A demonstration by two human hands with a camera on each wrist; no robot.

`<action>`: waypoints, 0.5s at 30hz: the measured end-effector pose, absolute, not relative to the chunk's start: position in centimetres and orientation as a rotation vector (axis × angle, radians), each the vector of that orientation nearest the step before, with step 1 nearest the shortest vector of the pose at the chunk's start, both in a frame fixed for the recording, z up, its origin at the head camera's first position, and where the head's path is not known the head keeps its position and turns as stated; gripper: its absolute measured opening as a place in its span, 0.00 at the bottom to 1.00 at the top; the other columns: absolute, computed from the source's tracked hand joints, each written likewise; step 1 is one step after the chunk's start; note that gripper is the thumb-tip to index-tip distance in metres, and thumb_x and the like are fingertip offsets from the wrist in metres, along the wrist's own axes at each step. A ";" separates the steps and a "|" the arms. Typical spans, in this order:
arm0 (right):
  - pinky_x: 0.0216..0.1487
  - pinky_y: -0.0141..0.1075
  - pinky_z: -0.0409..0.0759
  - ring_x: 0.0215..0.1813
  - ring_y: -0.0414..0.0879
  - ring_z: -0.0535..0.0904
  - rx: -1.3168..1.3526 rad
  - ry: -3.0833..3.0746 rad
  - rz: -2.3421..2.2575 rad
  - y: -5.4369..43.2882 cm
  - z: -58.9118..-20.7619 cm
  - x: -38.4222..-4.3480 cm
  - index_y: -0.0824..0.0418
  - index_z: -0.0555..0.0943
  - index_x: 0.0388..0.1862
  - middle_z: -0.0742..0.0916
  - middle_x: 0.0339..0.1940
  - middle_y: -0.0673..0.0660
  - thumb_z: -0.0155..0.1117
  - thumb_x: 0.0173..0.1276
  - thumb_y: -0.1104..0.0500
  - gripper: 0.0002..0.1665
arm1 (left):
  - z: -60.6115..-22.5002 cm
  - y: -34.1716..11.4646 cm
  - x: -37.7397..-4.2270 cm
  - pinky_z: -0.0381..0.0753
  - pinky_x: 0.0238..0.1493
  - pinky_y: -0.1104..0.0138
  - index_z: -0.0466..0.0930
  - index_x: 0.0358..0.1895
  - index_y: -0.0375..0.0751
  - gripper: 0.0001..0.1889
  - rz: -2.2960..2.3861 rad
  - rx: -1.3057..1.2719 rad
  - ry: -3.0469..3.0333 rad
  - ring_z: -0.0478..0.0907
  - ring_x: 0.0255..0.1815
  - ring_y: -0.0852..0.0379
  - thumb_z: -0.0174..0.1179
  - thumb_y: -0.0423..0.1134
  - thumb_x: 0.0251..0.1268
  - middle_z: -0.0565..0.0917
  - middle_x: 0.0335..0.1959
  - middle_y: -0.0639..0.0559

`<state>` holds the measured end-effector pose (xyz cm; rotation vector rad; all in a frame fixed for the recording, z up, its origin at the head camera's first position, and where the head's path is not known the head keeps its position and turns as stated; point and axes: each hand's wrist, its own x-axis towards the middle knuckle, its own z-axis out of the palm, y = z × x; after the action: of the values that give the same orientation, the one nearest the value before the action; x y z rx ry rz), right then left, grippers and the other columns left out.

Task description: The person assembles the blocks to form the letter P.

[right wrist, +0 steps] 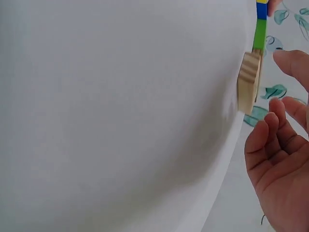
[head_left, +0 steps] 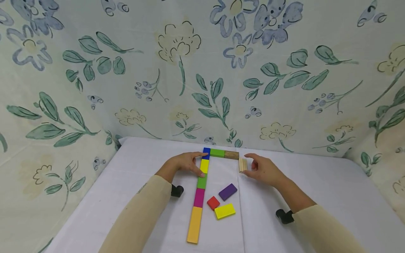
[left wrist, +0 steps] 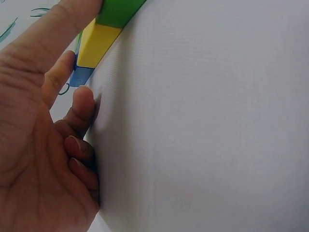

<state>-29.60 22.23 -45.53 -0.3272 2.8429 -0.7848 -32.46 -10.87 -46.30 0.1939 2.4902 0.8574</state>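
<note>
Left hand (head_left: 186, 162) lightly touching, clasping nothing, has its forefinger at the blue block (head_left: 206, 152) and thumb against the near green block (head_left: 201, 182); right hand (head_left: 265, 170) is loose and ungripping, just beside the pale striped block (head_left: 242, 165). They're over a white tabletop (head_left: 265, 232). From where I stand, a bent line of blocks runs away from the person: long orange block (head_left: 194, 225), magenta block (head_left: 199, 198), near green, yellow, blue. It turns right through the far green block (head_left: 217, 153) and brown block (head_left: 232, 155), the striped one at that end. Inside the bend lie loose yellow (head_left: 225, 211), purple (head_left: 227, 192) and small red (head_left: 213, 202) blocks.
</note>
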 end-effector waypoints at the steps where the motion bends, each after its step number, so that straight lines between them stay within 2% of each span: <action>1: 0.34 0.34 0.76 0.37 0.47 0.74 -0.360 2.845 -0.795 22.0 -45.4 -29.3 0.53 0.73 0.71 0.79 0.34 0.54 0.77 0.62 0.48 0.40 | -46.3 -10.8 -32.5 0.76 0.57 0.54 0.65 0.75 0.75 0.51 0.856 0.197 2.490 0.70 0.54 0.50 0.82 0.57 0.42 0.74 0.48 0.47; 7: 0.34 0.31 0.77 0.37 0.45 0.74 -0.543 2.710 -0.821 20.3 -45.1 -27.2 0.51 0.80 0.63 0.79 0.32 0.51 0.75 0.65 0.54 0.27 | -46.4 -10.8 -32.5 0.76 0.59 0.53 0.65 0.75 0.75 0.51 0.852 0.209 2.489 0.70 0.55 0.50 0.82 0.57 0.42 0.74 0.49 0.47; 15: 0.39 0.31 0.78 0.40 0.43 0.75 -0.666 2.563 -0.695 19.5 -45.5 -25.5 0.47 0.82 0.58 0.80 0.33 0.47 0.74 0.65 0.57 0.23 | -46.5 -10.8 -32.5 0.76 0.61 0.52 0.65 0.75 0.76 0.51 0.856 0.189 2.493 0.70 0.55 0.49 0.82 0.57 0.42 0.74 0.50 0.47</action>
<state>-25.45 19.46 -45.50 -0.6660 2.5626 -0.6952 -32.48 -10.77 -46.49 0.1889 2.4931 0.8563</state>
